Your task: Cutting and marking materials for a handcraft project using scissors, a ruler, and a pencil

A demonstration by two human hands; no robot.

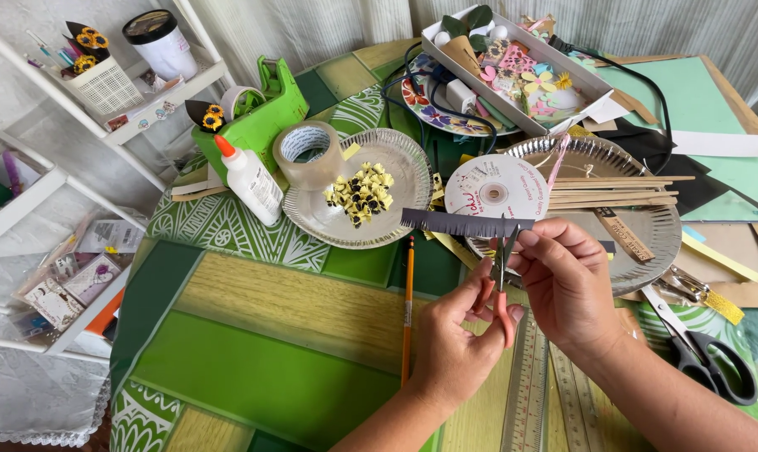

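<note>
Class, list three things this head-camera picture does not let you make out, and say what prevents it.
1. Head view: the small scissors handles, wrapped by the left hand.
2. Head view: the right end of the dark paper strip, covered by the right hand fingers.
3. Head view: the rulers, cut off by the bottom edge.

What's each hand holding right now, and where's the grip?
Left hand holds small red-handled scissors by the handle loops. Right hand pinches the dark fringed paper strip near its right end.
</note>
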